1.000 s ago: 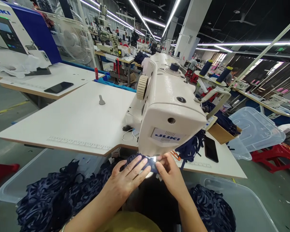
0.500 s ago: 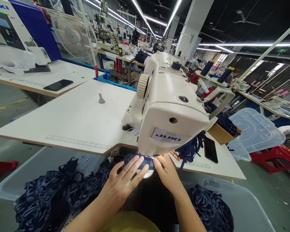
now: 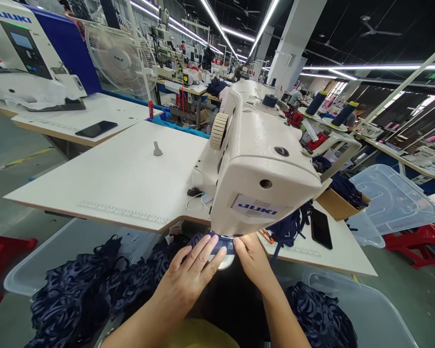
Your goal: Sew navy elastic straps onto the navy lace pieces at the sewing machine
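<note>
Navy fabric (image 3: 228, 246) lies at the centre of our clock, under the lower end of the white sewing machine (image 3: 271, 159), which hides its far edge. Our left hand (image 3: 188, 275) rests flat on it from eight o'clock, fingers stretched and slightly apart; our right hand (image 3: 252, 256) touches its three o'clock edge, and we cannot tell whether thumb and fingers pinch it. Low and close to us sit a transparent bin (image 3: 63, 244) at eight and a second bin (image 3: 366, 292) at four, both holding dark navy strips (image 3: 72, 290). The near edge of the white tabletop (image 3: 112, 174) runs out toward nine and steps back just before the machine; its surface spreads broadly toward ten, with a ruler scale (image 3: 125, 212) along the edge and a grey metal piece (image 3: 157, 151) farther in. The machine rises at twelve to one, blocking our view ahead. Toward three we see an orange tool (image 3: 266, 236), a navy bundle (image 3: 288, 227) and a black phone (image 3: 321, 228), then a cardboard box (image 3: 336, 205) and, beyond, a red stool (image 3: 416, 243). Farther off stand thread spools (image 3: 345, 114) at two, a caged fan (image 3: 119, 59) at eleven and a column (image 3: 297, 38) at one.
</note>
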Demonstrator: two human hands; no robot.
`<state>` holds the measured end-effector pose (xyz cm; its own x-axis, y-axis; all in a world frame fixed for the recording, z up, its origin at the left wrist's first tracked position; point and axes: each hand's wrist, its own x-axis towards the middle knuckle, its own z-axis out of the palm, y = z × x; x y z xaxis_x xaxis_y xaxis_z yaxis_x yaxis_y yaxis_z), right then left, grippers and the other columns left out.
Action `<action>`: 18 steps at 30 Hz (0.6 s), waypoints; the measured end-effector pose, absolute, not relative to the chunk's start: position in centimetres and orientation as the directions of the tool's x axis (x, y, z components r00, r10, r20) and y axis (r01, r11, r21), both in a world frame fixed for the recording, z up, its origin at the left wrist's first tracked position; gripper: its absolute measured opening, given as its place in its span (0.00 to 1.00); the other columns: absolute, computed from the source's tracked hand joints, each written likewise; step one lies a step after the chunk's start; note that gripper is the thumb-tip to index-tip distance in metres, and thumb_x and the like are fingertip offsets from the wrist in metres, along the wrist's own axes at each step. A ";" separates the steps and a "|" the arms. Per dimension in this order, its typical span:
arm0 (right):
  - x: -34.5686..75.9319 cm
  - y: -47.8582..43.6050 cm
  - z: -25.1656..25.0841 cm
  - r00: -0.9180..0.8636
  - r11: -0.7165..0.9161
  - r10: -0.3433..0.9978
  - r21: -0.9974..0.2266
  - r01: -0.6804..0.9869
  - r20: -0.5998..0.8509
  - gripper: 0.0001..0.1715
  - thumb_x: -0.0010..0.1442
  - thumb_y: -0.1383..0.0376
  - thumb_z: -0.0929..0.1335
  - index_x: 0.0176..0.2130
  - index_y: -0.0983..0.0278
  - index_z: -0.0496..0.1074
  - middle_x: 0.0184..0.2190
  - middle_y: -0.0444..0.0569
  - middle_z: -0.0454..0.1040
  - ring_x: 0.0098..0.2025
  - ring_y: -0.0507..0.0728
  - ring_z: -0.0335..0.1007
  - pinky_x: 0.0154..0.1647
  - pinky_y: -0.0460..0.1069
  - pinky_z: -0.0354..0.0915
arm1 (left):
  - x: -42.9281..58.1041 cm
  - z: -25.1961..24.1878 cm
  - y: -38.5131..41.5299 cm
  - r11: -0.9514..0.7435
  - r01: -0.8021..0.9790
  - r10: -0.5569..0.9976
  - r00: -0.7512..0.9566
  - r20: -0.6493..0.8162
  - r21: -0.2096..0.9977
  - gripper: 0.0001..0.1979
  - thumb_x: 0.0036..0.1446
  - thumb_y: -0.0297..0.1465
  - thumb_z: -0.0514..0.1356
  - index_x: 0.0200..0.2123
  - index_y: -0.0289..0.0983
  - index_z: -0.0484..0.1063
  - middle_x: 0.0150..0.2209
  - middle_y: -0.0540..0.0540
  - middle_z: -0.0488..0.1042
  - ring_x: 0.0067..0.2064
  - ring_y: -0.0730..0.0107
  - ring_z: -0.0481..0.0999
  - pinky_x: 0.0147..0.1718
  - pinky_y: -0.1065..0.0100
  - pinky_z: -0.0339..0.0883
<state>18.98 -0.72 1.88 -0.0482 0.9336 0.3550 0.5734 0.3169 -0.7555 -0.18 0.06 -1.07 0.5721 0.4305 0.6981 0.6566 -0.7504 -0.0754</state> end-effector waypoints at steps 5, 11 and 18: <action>19.0 -0.5 1.8 -0.033 0.308 0.933 -0.747 0.589 0.358 0.14 0.66 0.68 0.58 0.36 0.63 0.70 0.44 0.51 0.69 0.50 0.57 0.64 0.55 0.52 0.60 | -0.1 -1.2 -0.3 -0.727 0.682 0.466 0.571 0.676 -0.074 0.22 0.66 0.24 0.43 0.58 0.41 0.66 0.58 0.44 0.69 0.58 0.67 0.68 0.60 0.62 0.43; 19.1 -0.4 1.8 -0.040 0.302 0.939 -0.761 0.575 0.343 0.14 0.66 0.68 0.58 0.38 0.63 0.71 0.45 0.51 0.69 0.51 0.57 0.63 0.56 0.52 0.60 | -0.1 -1.1 -0.3 -0.732 0.678 0.464 0.570 0.678 -0.070 0.22 0.67 0.24 0.42 0.57 0.40 0.66 0.57 0.43 0.69 0.57 0.67 0.68 0.60 0.62 0.44; 19.0 -0.4 1.4 -0.025 0.293 0.940 -0.769 0.568 0.340 0.15 0.66 0.67 0.58 0.41 0.61 0.72 0.45 0.51 0.69 0.50 0.58 0.64 0.56 0.55 0.59 | 0.0 -1.6 -0.4 -0.732 0.679 0.476 0.562 0.677 -0.048 0.21 0.67 0.25 0.44 0.58 0.40 0.66 0.58 0.43 0.68 0.58 0.66 0.68 0.60 0.62 0.44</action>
<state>19.01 -0.40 1.40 -0.0251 0.9401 0.3399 0.5684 0.2932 -0.7687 -0.03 -0.37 -1.62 0.5616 0.4763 0.6766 0.6792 -0.7324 -0.0482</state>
